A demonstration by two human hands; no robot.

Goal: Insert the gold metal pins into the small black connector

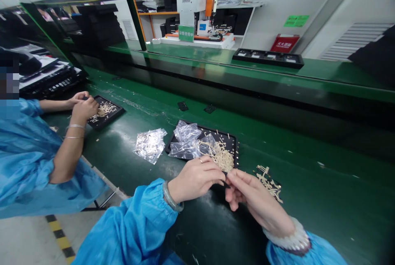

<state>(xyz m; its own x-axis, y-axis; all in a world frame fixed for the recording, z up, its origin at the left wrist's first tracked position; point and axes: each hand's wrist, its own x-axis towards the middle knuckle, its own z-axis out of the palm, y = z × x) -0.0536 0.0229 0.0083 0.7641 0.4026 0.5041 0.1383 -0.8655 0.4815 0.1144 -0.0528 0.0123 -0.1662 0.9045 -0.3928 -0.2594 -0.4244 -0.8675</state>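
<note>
My left hand (197,177) is closed around a small flat black part (226,184), which is mostly hidden by the fingers. Thumb and forefinger of my right hand (251,194) pinch at the same part's edge; any smaller piece between them cannot be made out. Just beyond both hands lies a black tray (236,143) holding a heap of small beige pieces (224,157) and several clear plastic bags (187,132). To the right of my right hand, longer beige strips (268,182) lie piled on the green table.
Clear bags with small contents (150,145) lie left of the tray. Two flat black parts (182,105) sit farther back. At left, a co-worker's hands (83,106) work over another black tray (115,112) of beige pieces. A raised shelf (197,53) runs behind the table (324,199).
</note>
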